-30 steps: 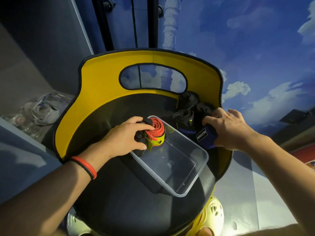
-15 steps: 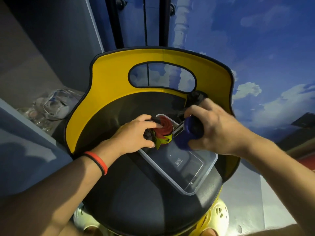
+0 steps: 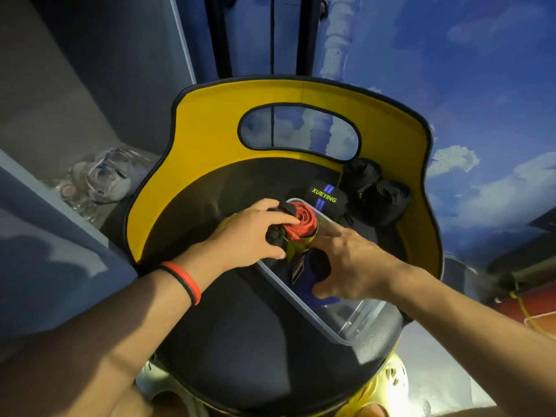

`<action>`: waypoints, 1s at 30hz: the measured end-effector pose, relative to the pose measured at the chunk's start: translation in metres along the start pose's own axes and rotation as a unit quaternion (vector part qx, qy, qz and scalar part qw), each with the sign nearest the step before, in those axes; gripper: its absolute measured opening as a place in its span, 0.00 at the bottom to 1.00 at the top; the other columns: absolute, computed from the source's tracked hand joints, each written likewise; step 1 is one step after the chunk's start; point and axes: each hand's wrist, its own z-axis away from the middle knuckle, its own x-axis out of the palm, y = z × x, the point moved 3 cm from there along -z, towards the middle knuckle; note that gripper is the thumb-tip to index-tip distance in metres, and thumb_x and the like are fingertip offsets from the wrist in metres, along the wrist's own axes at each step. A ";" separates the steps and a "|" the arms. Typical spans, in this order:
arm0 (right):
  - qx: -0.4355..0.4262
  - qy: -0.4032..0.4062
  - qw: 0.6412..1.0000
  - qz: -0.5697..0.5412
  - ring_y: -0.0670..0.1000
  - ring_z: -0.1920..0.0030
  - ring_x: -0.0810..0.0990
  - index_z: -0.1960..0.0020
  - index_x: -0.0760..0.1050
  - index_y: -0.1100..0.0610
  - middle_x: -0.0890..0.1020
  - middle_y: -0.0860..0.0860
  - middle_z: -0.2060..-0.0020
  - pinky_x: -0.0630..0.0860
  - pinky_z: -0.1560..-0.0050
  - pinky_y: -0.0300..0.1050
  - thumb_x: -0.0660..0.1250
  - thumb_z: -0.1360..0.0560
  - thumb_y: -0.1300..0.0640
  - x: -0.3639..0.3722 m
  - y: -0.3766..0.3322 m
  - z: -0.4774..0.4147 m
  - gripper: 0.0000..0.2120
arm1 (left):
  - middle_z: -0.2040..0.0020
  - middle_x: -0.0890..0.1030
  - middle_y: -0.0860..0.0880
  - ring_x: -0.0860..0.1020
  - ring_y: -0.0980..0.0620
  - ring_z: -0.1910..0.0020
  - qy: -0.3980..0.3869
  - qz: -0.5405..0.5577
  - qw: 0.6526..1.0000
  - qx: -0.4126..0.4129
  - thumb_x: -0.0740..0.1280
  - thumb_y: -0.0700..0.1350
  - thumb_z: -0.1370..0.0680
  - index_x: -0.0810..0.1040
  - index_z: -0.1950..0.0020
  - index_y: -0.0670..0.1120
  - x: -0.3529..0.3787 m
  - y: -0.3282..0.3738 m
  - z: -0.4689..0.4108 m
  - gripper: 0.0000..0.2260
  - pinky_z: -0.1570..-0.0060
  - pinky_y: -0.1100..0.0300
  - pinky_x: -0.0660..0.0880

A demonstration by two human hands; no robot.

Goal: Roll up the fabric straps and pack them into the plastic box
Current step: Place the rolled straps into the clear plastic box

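A chair [image 3: 210, 139] with a yellow back and a black seat carries a clear box [image 3: 358, 320], which lies slantwise on the seat with one corner toward the back and the opposite corner toward the seat's front edge. The left hand [image 3: 246, 233] reaches over the box's left wall at the far corner, its fingers and thumb curled round a red roll [image 3: 301, 221] that stands on end inside that corner, its spiral facing up, with a yellow-green band and some black fabric wrapped at its side. The right hand [image 3: 355, 260] comes in over the box's middle, its fingers bent over the top of a blue roll [image 3: 304, 278] and its thumb hooked under the near side, clamping it; this roll sits inside the box, touching the red one on its near side, and shows a small black label. Just behind the box's far corner a flat black strap [image 3: 326, 195] with blue stripes and the word XUEYING lies on the seat. To the right of it, behind the box, two black rolls [image 3: 382, 200] rest against the chair back. A red and black wristband [image 3: 183, 281] circles the left wrist, left of the box.
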 end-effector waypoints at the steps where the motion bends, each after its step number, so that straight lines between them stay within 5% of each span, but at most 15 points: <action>1: 0.001 0.001 1.000 -0.002 0.50 0.44 0.74 0.37 0.74 0.46 0.72 0.47 0.43 0.80 0.46 0.49 0.75 0.36 0.40 0.002 0.000 0.000 0.30 | 0.21 0.61 0.58 0.68 0.52 0.26 0.000 -0.001 1.000 -0.001 0.78 0.51 0.27 0.73 0.28 0.67 0.000 0.000 0.000 0.31 0.33 0.52 0.70; 8: 0.038 0.090 0.995 -0.003 0.50 0.52 0.80 0.39 0.73 0.47 0.81 0.48 0.49 0.81 0.50 0.48 0.72 0.34 0.28 0.007 -0.013 -0.003 0.32 | 0.21 0.61 0.59 0.69 0.52 0.27 0.003 -0.019 1.000 -0.002 0.77 0.51 0.27 0.72 0.27 0.67 0.002 0.002 0.000 0.31 0.34 0.51 0.73; 12: 0.038 0.100 0.994 0.021 0.52 0.48 0.79 0.36 0.71 0.50 0.79 0.50 0.46 0.80 0.48 0.47 0.69 0.34 0.24 0.014 -0.020 -0.001 0.38 | 0.21 0.61 0.58 0.68 0.51 0.26 0.004 -0.018 1.000 -0.003 0.77 0.49 0.26 0.72 0.28 0.67 0.003 0.000 0.000 0.30 0.33 0.49 0.73; 17: -0.012 -0.011 1.000 -0.019 0.52 0.37 0.72 0.25 0.65 0.47 0.73 0.49 0.38 0.74 0.36 0.46 0.79 0.36 0.35 0.008 -0.010 0.006 0.45 | 0.21 0.61 0.58 0.69 0.51 0.27 -0.002 -0.009 1.000 0.002 0.76 0.50 0.25 0.72 0.28 0.66 0.003 -0.002 0.000 0.29 0.33 0.49 0.73; 23: -0.010 0.057 0.998 -0.005 0.52 0.41 0.77 0.31 0.72 0.49 0.76 0.50 0.39 0.75 0.42 0.44 0.75 0.30 0.38 0.009 -0.021 0.000 0.32 | 0.21 0.60 0.56 0.68 0.51 0.25 -0.013 0.005 1.000 -0.001 0.74 0.47 0.23 0.73 0.26 0.64 0.004 -0.001 -0.001 0.27 0.28 0.49 0.71; 30: 0.052 0.132 0.989 -0.032 0.56 0.47 0.81 0.34 0.72 0.52 0.82 0.52 0.45 0.77 0.48 0.49 0.74 0.31 0.34 0.018 -0.024 -0.006 0.33 | 0.19 0.55 0.59 0.62 0.51 0.22 -0.071 0.051 0.996 -0.022 0.69 0.45 0.21 0.71 0.25 0.65 -0.002 0.003 0.002 0.26 0.26 0.52 0.66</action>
